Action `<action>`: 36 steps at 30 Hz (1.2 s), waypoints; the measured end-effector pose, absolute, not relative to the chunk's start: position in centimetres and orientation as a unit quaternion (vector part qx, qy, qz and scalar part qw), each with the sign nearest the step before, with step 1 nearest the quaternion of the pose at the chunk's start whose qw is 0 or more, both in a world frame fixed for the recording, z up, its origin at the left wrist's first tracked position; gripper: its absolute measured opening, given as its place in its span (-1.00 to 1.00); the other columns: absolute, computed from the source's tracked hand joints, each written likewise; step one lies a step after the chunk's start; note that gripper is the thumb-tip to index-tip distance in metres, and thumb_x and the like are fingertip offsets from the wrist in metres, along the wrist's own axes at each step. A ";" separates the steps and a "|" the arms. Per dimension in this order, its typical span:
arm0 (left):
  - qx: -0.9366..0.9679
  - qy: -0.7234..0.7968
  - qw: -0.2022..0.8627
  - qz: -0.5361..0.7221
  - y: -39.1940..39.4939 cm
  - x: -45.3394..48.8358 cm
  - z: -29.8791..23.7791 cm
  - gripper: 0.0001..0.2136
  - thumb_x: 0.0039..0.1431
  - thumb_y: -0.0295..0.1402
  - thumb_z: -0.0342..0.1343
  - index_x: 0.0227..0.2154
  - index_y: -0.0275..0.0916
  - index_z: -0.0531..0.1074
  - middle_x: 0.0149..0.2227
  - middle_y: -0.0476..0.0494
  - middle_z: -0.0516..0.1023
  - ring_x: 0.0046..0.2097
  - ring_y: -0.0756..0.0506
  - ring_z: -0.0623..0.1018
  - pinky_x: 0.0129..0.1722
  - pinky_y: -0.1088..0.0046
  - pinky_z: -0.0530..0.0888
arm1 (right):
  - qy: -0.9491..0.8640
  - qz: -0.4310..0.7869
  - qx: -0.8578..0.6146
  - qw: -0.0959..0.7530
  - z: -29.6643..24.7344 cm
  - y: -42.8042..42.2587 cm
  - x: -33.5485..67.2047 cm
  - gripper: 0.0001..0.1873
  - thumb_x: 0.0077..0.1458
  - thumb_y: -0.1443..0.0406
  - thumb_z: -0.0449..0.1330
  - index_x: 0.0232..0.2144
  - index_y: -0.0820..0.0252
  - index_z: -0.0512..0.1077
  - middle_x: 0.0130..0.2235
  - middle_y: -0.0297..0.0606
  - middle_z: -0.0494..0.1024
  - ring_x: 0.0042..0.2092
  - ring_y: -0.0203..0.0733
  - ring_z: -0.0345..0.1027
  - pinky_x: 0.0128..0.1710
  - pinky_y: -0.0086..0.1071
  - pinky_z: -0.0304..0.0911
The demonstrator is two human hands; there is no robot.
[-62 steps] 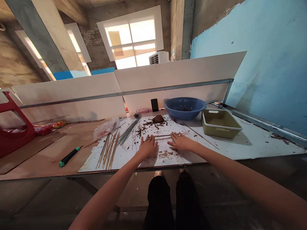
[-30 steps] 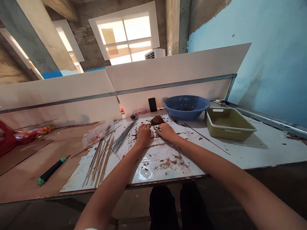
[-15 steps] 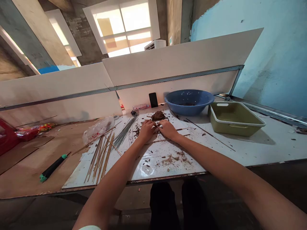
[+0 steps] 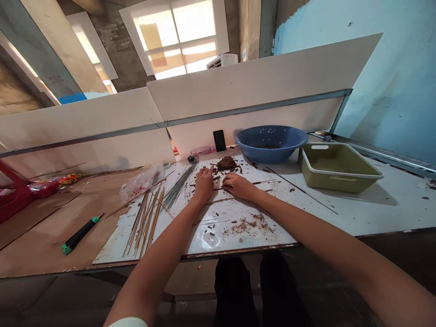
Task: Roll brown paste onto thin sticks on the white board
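Both my hands lie palm down on a white board, just in front of a brown clump of paste. My left hand rests on the board with its fingers close together, and my right hand lies beside it, pointing left. Thin sticks run under and near my right hand, but whether either hand grips one is hidden. Brown crumbs are scattered over the board. To the left lie a bundle of thin grey wires and a loose pile of bamboo sticks.
A blue basin and an olive plastic tray stand to the right. A black phone leans against the white partition. Left of the board are a plastic bag, a green-and-black tool and a red stool.
My hands have moved from the front of the board towards the clump, and have parted slightly since they met. The view has tilted and shifted, while the clump stays in place.
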State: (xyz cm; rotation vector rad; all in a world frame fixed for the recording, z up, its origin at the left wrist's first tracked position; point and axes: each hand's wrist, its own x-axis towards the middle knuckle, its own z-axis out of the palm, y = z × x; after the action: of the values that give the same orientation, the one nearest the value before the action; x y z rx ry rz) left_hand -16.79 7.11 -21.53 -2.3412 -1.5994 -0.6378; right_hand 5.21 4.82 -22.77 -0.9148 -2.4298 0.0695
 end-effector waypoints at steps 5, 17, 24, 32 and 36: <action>-0.794 -0.537 0.118 -0.259 6.4 -16.6 -21.3 -0.50 0.47 -0.57 -0.05 0.38 -0.32 0.48 0.19 -0.39 0.66 0.32 -0.34 0.48 0.38 0.14 0.42 | -0.903 0.013 -0.338 0.263 -22.9 4.7 5.3 -0.78 0.50 0.34 0.30 -0.02 0.18 0.78 0.01 -0.03 0.73 0.09 0.05 0.57 0.19 -0.13 0.42; -0.793 -0.505 0.131 -0.316 7.0 -16.8 -22.4 -0.60 0.40 -0.59 0.03 0.17 -0.22 0.59 0.04 -0.34 0.68 0.22 -0.38 0.52 0.24 0.05 0.51 | -0.834 0.103 -0.397 0.369 -24.2 5.6 4.2 -0.90 0.27 0.35 0.49 -0.28 0.06 0.84 -0.12 -0.17 0.80 0.00 0.04 0.60 0.13 -0.15 0.43; -0.787 -0.512 0.125 -0.322 6.7 -16.5 -22.4 -0.63 0.42 -0.55 0.06 0.18 -0.24 0.56 0.05 -0.35 0.67 0.22 -0.37 0.52 0.25 0.06 0.50 | -0.792 0.149 -0.482 0.345 -24.2 6.0 3.9 -0.89 0.27 0.21 0.50 -0.25 0.07 0.85 -0.12 -0.16 0.82 -0.12 -0.03 0.64 -0.04 -0.25 0.42; -0.783 -0.513 0.123 -0.329 6.7 -16.5 -22.7 -0.67 0.41 -0.52 0.09 0.15 -0.22 0.56 0.04 -0.35 0.67 0.22 -0.39 0.52 0.26 0.04 0.49 | -0.780 0.112 -0.526 0.319 -23.4 5.0 3.1 -0.94 0.23 0.23 0.51 -0.26 -0.03 0.84 -0.04 -0.19 0.81 0.08 0.08 0.59 0.19 -0.08 0.29; -0.781 -0.514 0.129 -0.331 6.6 -16.4 -22.8 -0.68 0.42 -0.52 0.08 0.14 -0.23 0.56 0.05 -0.36 0.67 0.23 -0.40 0.51 0.26 0.02 0.50 | -0.773 0.137 -0.535 0.311 -23.3 4.8 3.1 -0.93 0.24 0.23 0.51 -0.24 -0.04 0.84 -0.03 -0.21 0.80 0.03 0.04 0.60 0.17 -0.06 0.25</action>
State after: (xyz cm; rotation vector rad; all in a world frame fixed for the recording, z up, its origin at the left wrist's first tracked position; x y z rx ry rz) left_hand -16.41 6.60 -22.84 -2.2710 -1.4936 -0.9616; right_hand 3.06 4.83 -23.28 -1.4114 -2.0413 0.3627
